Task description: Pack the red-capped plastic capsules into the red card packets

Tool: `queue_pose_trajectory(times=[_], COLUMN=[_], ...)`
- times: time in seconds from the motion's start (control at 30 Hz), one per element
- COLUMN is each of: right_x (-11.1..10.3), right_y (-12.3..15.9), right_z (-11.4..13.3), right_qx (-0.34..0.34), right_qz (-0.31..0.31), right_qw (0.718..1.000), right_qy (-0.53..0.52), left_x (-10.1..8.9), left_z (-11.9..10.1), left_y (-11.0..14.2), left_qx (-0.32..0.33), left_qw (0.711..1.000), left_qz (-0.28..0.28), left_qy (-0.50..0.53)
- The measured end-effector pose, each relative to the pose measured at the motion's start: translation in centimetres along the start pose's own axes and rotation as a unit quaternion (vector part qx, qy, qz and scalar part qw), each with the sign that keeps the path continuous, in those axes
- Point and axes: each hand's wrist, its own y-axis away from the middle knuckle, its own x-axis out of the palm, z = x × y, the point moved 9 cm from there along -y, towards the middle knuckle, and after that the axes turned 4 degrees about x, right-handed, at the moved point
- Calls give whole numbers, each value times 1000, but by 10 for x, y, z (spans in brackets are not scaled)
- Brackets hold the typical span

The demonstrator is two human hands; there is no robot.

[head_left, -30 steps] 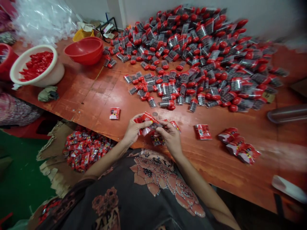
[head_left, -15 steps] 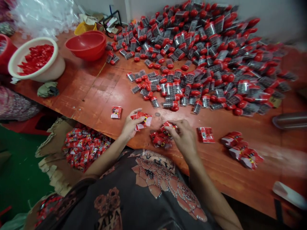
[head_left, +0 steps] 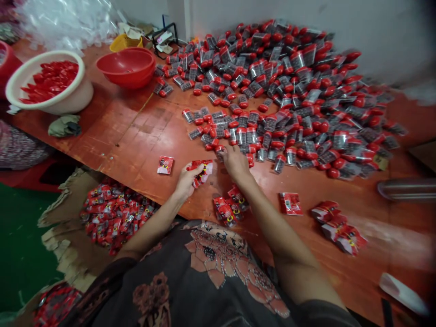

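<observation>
Diagonally tilted red sachet [head_left: 203, 171] in left hand [head_left: 184, 183]

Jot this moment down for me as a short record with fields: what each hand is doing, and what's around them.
Left hand: holds a red printed packet.
Right hand: at the near edge of a pile of red-capped clear tubes, fingertips on or beside one.
Nearby: small heap of red packets on a wooden table.
Rest: white basin of red caps, empty-looking red bowl, cardboard holding many packets.
</observation>
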Motion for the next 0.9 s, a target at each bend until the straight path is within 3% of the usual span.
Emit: queue_pose_trajectory(times=[0.07,0.13,0.3,0.37,0.47,0.53,0.73,0.9], right_x=[4,10,9,0,-8,-9,-21,-32], right_y=[-11,-14,9,29,63,82,111,125], right_z=[-1,0,-5,-8,-9,-6,-8,-11], right_qx=[3,-12,-42,-41,-17,4,50,63], right_qz=[6,14,9,-1,25,46,-10,-25], right_qw=[998,999,994,976,919,889,847,846], right_qy=[56,50,-102,-216,-393,-455,-529,-529], left_x=[-3,-6,-6,-6,-4,0,13,20], left_z=[-2,-5,-6,-6,-5,-5,-10,-16], left_y=[-2,-3,2,5,10,13,26,35], left_qx=[6,12,1,-4,-3,2,24,41], left_qw=[1000,999,1000,1000,1000,1000,998,996], left_qz=[-15,-25,-19,-21,-16,-5,38,44], left_qy=[9,16,14,9,-5,-15,-40,-68])
